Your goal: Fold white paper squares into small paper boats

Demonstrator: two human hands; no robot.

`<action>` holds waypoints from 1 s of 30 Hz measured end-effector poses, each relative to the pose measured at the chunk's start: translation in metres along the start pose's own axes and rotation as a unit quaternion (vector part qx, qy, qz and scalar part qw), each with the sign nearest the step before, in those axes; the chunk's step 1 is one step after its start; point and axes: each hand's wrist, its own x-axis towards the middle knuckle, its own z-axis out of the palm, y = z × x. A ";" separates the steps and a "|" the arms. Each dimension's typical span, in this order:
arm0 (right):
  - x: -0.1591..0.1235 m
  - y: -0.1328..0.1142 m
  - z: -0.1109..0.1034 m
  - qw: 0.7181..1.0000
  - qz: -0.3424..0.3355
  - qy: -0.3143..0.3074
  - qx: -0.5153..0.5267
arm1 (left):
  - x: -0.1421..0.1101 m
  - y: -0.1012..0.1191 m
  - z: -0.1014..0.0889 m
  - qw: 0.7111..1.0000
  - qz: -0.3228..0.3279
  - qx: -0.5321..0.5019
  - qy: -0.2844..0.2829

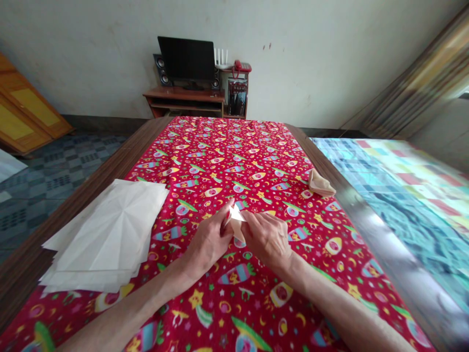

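Note:
Between my two hands is a small folded piece of pale paper (236, 222), held just above the red patterned cloth (234, 283). My left hand (210, 234) pinches its left side, thumb and fingers closed. On the right side, my right hand (269, 234) grips it with bent fingers, the back of the hand facing up. Parts of the paper are hidden behind the fingers. To the left lies a stack of white paper sheets (110, 230), the top one marked with creases that fan out from a point. A folded cream-coloured piece (321, 184) rests near the cloth's right edge.
The cloth lies over a dark wooden table (142, 134). Against the wall, a desk (186, 95) bears a monitor (187, 58) and speakers, with a red telephone (239, 66) beside them. A bed (395, 195) stands to the right and a yellow cabinet (29, 107) to the left.

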 end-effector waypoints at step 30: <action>-0.012 0.014 0.002 0.971 -0.023 -0.237 0.008 | -0.003 -0.011 -0.013 0.944 0.145 0.261 -0.138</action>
